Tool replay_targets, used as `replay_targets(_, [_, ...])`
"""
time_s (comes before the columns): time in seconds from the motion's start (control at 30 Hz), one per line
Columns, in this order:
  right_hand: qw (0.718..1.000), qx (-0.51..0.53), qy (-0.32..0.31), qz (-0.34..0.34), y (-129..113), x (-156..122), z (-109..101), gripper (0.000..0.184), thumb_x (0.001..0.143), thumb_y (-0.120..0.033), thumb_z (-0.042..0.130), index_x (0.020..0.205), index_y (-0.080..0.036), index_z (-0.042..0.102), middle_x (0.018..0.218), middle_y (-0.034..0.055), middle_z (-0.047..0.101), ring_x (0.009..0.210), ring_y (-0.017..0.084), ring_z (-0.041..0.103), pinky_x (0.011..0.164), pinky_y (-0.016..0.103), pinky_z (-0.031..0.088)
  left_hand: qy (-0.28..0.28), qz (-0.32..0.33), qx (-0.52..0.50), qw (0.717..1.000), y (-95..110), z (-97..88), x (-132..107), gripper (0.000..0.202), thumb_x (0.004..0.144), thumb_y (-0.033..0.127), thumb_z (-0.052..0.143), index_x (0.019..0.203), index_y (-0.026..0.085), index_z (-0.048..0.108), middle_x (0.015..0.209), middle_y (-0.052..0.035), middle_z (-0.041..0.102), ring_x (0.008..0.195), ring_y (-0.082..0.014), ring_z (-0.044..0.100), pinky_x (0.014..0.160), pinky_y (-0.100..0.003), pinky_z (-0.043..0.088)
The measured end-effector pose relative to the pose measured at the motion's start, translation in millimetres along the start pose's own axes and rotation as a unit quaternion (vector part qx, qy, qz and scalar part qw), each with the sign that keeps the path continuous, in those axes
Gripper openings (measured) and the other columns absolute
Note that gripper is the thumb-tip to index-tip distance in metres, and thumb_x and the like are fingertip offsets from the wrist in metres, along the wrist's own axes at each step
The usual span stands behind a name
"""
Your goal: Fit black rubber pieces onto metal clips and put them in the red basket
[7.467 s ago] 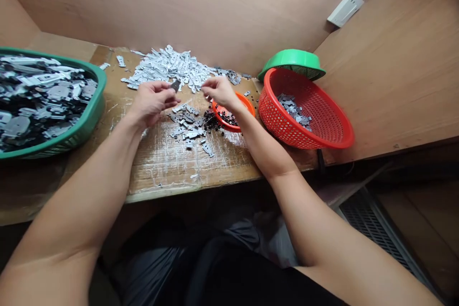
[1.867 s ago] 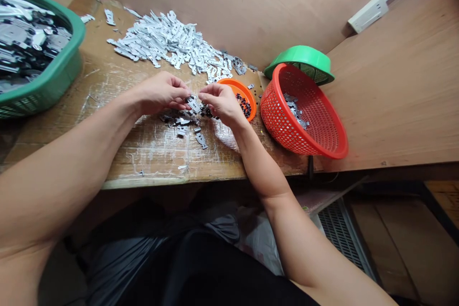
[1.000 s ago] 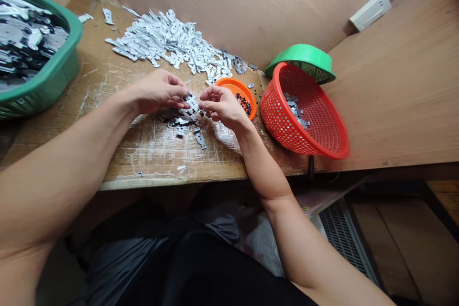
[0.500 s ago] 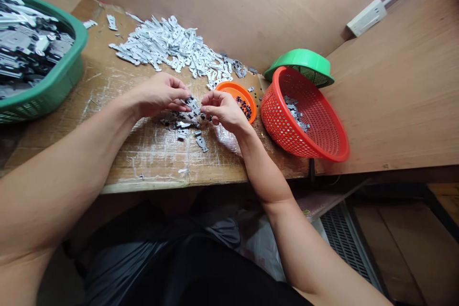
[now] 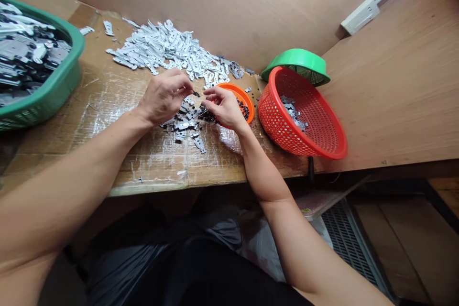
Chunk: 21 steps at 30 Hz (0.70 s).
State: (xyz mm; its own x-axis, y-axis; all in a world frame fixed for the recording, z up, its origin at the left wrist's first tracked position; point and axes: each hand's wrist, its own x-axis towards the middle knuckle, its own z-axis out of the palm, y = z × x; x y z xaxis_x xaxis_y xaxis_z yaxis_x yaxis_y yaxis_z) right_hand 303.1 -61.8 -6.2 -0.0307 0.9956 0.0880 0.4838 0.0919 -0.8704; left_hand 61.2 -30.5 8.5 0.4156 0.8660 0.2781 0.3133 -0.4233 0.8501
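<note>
My left hand (image 5: 167,94) is closed in a pinch, and the end of a small dark metal part (image 5: 195,93) sticks out at its fingertips. Facing it, my right hand (image 5: 225,107) has its thumb and fingers bent close together; whatever they may hold is too small to make out. Below both hands lies a loose group of grey stamped metal pieces (image 5: 184,124). Small black parts (image 5: 207,115) sit just under my right fingers. Behind that hand, an orange dish (image 5: 234,87) holds more small dark parts.
A large heap of silvery metal pieces (image 5: 172,50) lies along the back wall. At left stands a green basket (image 5: 77,43) full of metal parts. A red basket (image 5: 308,138) tilts at right with grey pieces inside, before a bright green basket (image 5: 308,60). The table edge (image 5: 150,189) runs nearest me.
My left hand has turned, its knuckles now more upward, and the grey metal piece seen between my hands no longer shows there. A small dark part shows at the left fingertips. The view shifted slightly.
</note>
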Motion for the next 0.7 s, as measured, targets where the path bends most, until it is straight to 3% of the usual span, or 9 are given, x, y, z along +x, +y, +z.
replay_targets(0.1, [0.999,-0.011,-0.027,-0.025,-1,6,8,0.028,0.097,-0.028,0.103,0.095,-0.026,0.076,0.083,-0.003,0.064,0.085,0.02,0.053,0.079,0.034,0.045,0.008,-0.007,-0.021,1.0,-4,0.3,2,0.008,0.102,0.032,0.083,0.1,0.026,0.078,0.104,-0.0028,0.083,0.135,-0.0281,0.073,0.112,-0.035,0.052])
replay_targets(0.2, [1.0,0.013,-0.021,-0.014,-3,16,-3,0.047,0.099,-0.041,0.108,0.081,-0.027,0.067,0.077,-0.0022,0.06,0.081,0.019,0.051,0.071,0.035,0.042,0.045,-0.012,-0.038,0.998,-11,-1.0,4,0.015,0.097,0.036,0.088,0.102,0.025,0.08,0.107,-0.0036,0.087,0.116,-0.0278,0.076,0.103,-0.036,0.055])
replay_targets(0.33, [0.995,0.074,0.052,0.038,0,27,-36,0.053,0.088,-0.059,0.117,0.097,-0.03,0.073,0.084,-0.0013,0.066,0.074,0.018,0.054,0.062,0.036,0.036,0.053,-0.054,-0.018,0.997,-17,-7.8,8,0.011,0.092,0.03,0.089,0.1,0.025,0.083,0.104,-0.0005,0.088,0.118,-0.0267,0.075,0.112,-0.034,0.054])
replay_targets(0.4, [0.997,0.053,0.053,0.025,8,26,-45,0.047,0.093,-0.057,0.112,0.095,-0.028,0.075,0.085,0.0005,0.066,0.078,0.019,0.057,0.064,0.036,0.039,0.037,-0.072,-0.018,0.997,-21,-9.9,10,0.005,0.087,0.027,0.089,0.091,0.028,0.085,0.096,-0.0017,0.087,0.12,-0.0289,0.077,0.111,-0.033,0.056])
replay_targets(0.47, [1.0,-0.003,0.023,-0.004,18,21,-46,0.038,0.099,-0.048,0.104,0.087,-0.026,0.075,0.086,0.0029,0.067,0.085,0.02,0.058,0.071,0.036,0.046,0.011,-0.078,-0.011,0.997,-25,-10.2,12,0.005,0.084,0.026,0.091,0.087,0.03,0.088,0.092,-0.0037,0.087,0.117,-0.0305,0.08,0.105,-0.033,0.059])
replay_targets(0.57, [0.994,-0.1,-0.027,-0.039,26,15,-42,0.027,0.102,-0.036,0.095,0.085,-0.024,0.077,0.088,0.0044,0.067,0.091,0.023,0.058,0.084,0.04,0.053,-0.077,-0.073,0.072,0.992,-26,-8.3,13,0.007,0.088,0.034,0.096,0.093,0.03,0.096,0.091,-0.0054,0.089,0.102,-0.0302,0.082,0.098,-0.036,0.059])
replay_targets(0.7, [0.976,-0.204,-0.04,-0.064,21,11,-39,0.006,0.104,-0.027,0.089,0.1,-0.023,0.085,0.094,0.0047,0.069,0.098,0.027,0.064,0.098,0.045,0.057,-0.179,-0.075,0.242,0.95,-17,-2.9,10,0.025,0.098,0.047,0.094,0.109,0.026,0.1,0.092,-0.0119,0.09,0.101,-0.0377,0.086,0.095,-0.043,0.057])
